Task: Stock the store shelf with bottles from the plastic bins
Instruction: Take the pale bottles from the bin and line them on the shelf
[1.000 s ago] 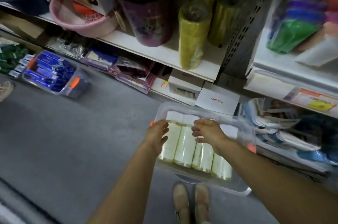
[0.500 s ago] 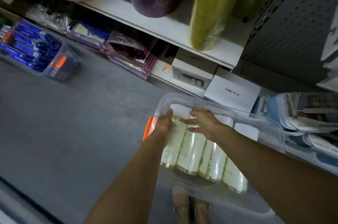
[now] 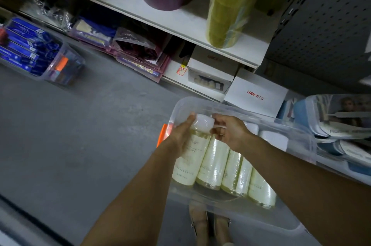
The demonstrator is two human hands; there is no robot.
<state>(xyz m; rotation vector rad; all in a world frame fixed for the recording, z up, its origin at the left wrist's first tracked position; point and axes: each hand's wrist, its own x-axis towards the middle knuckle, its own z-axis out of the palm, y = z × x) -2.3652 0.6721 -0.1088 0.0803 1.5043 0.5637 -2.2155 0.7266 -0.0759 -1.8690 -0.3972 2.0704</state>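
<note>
Clear plastic bin [image 3: 202,102] (orange latch [image 3: 163,135] at its left end) containing four pale bottles [image 3: 213,163] lying side by side. Left hand [image 3: 180,137] curls its fingers round the leftmost bottle [image 3: 187,167]. Right hand [image 3: 229,132] pinches that bottle's white cap [image 3: 202,124] between thumb and fingers. White shelf [image 3: 180,18] stands beyond the bin.

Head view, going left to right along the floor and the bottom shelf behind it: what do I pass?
clear bin of blue boxes → purple packets → windowed white box → white box with red lettering → stacked blue and clear containers
</note>
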